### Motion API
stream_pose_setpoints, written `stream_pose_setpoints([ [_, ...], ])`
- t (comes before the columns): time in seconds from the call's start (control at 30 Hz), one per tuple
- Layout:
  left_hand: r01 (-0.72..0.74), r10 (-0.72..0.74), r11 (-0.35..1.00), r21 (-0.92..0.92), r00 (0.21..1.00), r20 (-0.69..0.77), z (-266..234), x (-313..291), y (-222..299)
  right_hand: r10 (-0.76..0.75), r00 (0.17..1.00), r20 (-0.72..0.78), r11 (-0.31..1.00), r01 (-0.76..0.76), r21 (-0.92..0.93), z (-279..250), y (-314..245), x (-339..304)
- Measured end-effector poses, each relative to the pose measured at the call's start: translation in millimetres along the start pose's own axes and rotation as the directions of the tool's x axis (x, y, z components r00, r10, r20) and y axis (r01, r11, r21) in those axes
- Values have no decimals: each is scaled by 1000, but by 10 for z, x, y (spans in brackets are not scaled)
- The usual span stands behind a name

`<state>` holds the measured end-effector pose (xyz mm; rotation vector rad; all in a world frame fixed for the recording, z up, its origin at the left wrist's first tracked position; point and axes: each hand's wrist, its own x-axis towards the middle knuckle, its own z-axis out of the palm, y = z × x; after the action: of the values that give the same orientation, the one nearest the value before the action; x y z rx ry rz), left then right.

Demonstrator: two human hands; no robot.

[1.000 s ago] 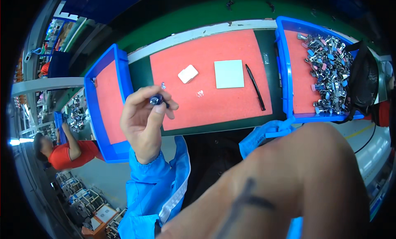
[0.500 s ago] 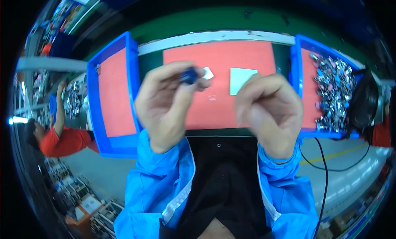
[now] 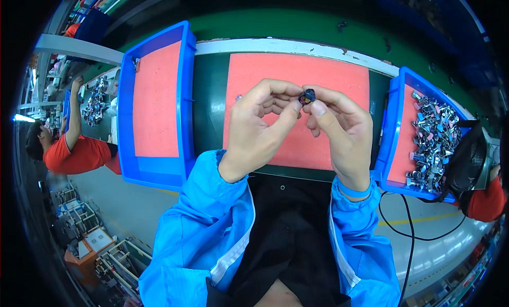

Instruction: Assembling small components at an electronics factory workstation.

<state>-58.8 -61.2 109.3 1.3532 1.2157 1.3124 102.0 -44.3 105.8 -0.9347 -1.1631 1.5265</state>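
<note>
Item: a small blue-black part [image 3: 307, 96], glossy, with a patch of orange-yellow showing on its near face. Its exact kind cannot be told at this size.

Location: held up in front of the chest, above the pink mat [image 3: 339, 68], between the fingertips of both hands.

Handling, as judged: the part should be very light and stiff, with no give under a fingertip grip. The shine suggests a smooth surface, so it may turn or slip if pinched off-centre. Fragility cannot be confirmed; the glossy face may mark or scratch, and light pressure is advisable. The best hold appears to be at the outer edge, thumb opposed to index finger on opposite sides, leaving the coloured face uncovered.

Left hand [image 3: 259, 128]: thumb and index finger are brought together on the part's left side; the remaining fingers curl loosely behind. The back of the thumb is turned upward and the wrist angles inward.

Right hand [image 3: 347, 121]: index finger reaches over the far side and the thumb bears on the near right side, pinching the part; the other fingers fold beneath.

Both forearms, in a blue jacket [image 3: 199, 201], rise from the lower edge and converge, the hands nearly meeting at the part. The pose is roughly symmetrical, with wrists clear of the mat.
</note>
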Motion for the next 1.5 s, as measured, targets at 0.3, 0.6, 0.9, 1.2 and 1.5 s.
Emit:
stream_pose_setpoints([
  [0.3, -78, 74, 993, 86, 996, 53, 38, -18, -51, 68, 997, 27, 998, -68, 12, -161, 58, 29],
  [0.6, -147, 118, 960, 240, 984, 132, 20, 25, 34, 6, 996, 91, 997, -13, 79, -206, 71, -27],
  [0.9, -575, 648, 567, 589, 753, 112, 60, 127, -162, -38, 999, -16, 993, 35, -115, -54, -153, -62],
  [1.2, -355, 352, 907, 225, 934, 55, 156, -1, -87, -204, 972, -112, 968, 183, -174, -52, 24, -46],
  [1.5, -74, 76, 995, -74, 997, 27, 91, -45, -139, -144, 985, -90, 972, 124, -199, -49, 1, -145],
])
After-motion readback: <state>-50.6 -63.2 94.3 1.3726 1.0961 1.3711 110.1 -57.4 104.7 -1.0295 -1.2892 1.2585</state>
